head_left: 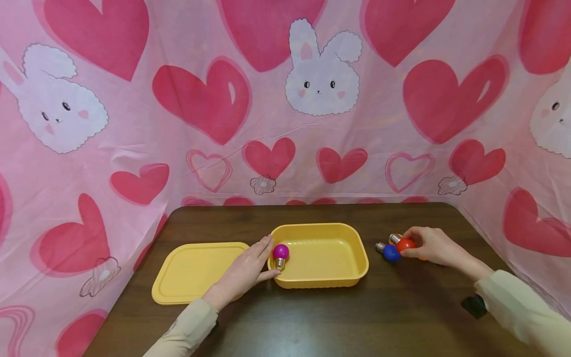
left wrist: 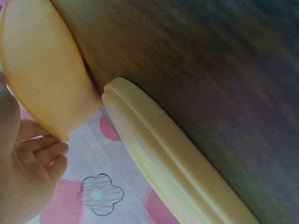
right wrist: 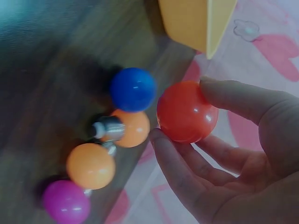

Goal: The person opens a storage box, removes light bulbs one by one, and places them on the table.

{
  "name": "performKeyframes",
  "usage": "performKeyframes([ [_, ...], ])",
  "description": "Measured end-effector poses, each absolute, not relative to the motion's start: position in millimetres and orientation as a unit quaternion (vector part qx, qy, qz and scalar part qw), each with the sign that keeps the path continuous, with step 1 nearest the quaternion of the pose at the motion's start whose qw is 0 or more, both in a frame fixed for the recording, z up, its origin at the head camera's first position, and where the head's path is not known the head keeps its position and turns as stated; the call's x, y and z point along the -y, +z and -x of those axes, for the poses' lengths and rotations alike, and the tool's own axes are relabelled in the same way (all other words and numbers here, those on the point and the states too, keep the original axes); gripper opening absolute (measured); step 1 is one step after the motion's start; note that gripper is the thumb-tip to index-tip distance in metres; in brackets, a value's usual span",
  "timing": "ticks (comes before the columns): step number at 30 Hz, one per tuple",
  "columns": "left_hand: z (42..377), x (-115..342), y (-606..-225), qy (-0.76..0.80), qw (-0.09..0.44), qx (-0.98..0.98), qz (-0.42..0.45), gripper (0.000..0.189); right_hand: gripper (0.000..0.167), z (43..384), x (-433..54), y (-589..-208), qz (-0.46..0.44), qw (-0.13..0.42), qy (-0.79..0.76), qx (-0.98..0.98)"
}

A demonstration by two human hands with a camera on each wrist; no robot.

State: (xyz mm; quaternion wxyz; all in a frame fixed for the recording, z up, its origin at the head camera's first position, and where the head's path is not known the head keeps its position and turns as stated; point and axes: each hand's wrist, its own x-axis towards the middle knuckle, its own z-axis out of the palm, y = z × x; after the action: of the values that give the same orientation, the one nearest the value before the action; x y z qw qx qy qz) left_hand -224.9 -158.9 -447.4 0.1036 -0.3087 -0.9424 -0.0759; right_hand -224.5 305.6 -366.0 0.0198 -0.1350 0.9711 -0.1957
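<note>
My right hand [head_left: 431, 245] pinches a red light bulb [right wrist: 187, 112] by its round globe, between thumb and fingers, at the right of the table. Below it, in the right wrist view, lie a blue bulb [right wrist: 133, 89], two orange bulbs [right wrist: 91, 166] and a magenta bulb [right wrist: 66, 202]. With fingers extended, my left hand [head_left: 243, 270] rests against the left end of a yellow plastic container [head_left: 318, 284], thumb by the near rim. Inside the container, at its left end, is another magenta bulb [head_left: 281, 252] with its metal base toward me.
A yellow lid [head_left: 194, 272] lies flat left of the container, partly behind the left forearm. The dark wooden table [head_left: 312, 322] ends at a pink heart-and-rabbit curtain [head_left: 267, 124] at the back and sides. A small black object [head_left: 474, 306] shows near the right sleeve.
</note>
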Motion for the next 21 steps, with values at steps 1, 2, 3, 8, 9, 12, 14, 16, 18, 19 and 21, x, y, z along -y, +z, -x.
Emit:
performKeyframes([
  [1, 224.9, 158.9, -447.3, -0.076, 0.102, 0.943, 0.308, 0.083, 0.038, 222.7, -308.3, -368.2, 0.132, 0.02, -0.199, -0.971],
  [2, 224.7, 158.9, -447.2, -0.077, 0.101, 0.943, 0.308, 0.083, 0.039, 221.0, -310.8, -370.2, 0.128, 0.021, -0.202, -0.971],
  [3, 224.6, 159.0, -447.3, -0.078, 0.1, 0.943, 0.308, 0.083, 0.038, 219.4, -313.1, -372.3, 0.124, 0.02, -0.202, -0.971],
  [8, 224.0, 158.9, -446.7, -0.083, 0.1, 0.943, 0.308, 0.083, 0.037, 213.0, -321.7, -382.9, 0.11, 0.013, -0.2, -0.973],
  [9, 224.0, 158.8, -446.7, -0.083, 0.101, 0.942, 0.308, 0.083, 0.037, 211.9, -322.9, -385.2, 0.105, 0.01, -0.199, -0.974],
  [12, 224.0, 158.6, -446.6, -0.082, 0.103, 0.942, 0.308, 0.083, 0.038, 209.4, -326.2, -391.7, 0.101, 0.006, -0.195, -0.975],
  [14, 224.0, 158.6, -446.6, -0.081, 0.105, 0.942, 0.309, 0.082, 0.038, 208.4, -328.5, -395.9, 0.099, 0.008, -0.192, -0.976],
  [16, 224.0, 158.6, -446.7, -0.08, 0.106, 0.942, 0.31, 0.082, 0.037, 207.8, -330.7, -399.6, 0.099, 0.011, -0.189, -0.977],
  [18, 224.2, 158.6, -446.7, -0.08, 0.105, 0.942, 0.31, 0.082, 0.037, 207.4, -332.7, -403.0, 0.097, 0.013, -0.186, -0.978],
  [19, 224.3, 158.6, -446.8, -0.081, 0.104, 0.942, 0.309, 0.082, 0.037, 207.2, -333.4, -404.5, 0.096, 0.014, -0.186, -0.978],
  [21, 224.3, 158.6, -446.8, -0.082, 0.102, 0.943, 0.307, 0.082, 0.037, 207.0, -334.5, -407.6, 0.096, 0.013, -0.187, -0.978],
])
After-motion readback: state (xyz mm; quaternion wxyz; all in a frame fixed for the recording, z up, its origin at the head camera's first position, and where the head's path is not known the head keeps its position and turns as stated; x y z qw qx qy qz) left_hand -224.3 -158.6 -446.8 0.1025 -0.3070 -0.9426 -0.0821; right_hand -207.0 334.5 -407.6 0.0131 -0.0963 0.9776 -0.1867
